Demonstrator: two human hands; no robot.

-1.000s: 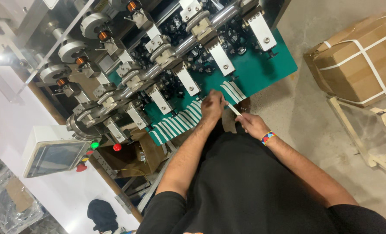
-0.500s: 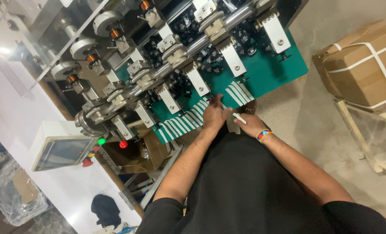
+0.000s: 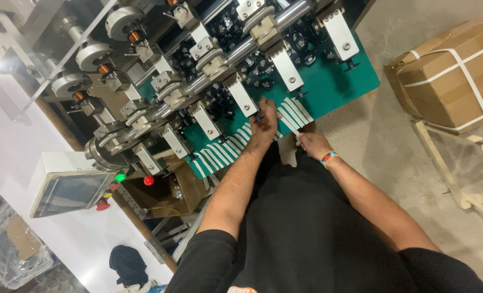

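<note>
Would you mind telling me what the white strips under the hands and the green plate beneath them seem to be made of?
The white strips look like thin paper or card: flat, matte, lying in a fanned row. The green plate looks like painted or coated sheet, perhaps metal or plastic: smooth, even colour, crisp straight edge. Neither is certain from here.

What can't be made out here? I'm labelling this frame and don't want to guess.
Head view only:
- Left hand: fingertips curl onto the green plate; what they touch is hidden.
- Right hand: pinches a white strip, too small to identify.
- Cardboard box: cut off by the right edge.
- Screen: blurred.
</note>
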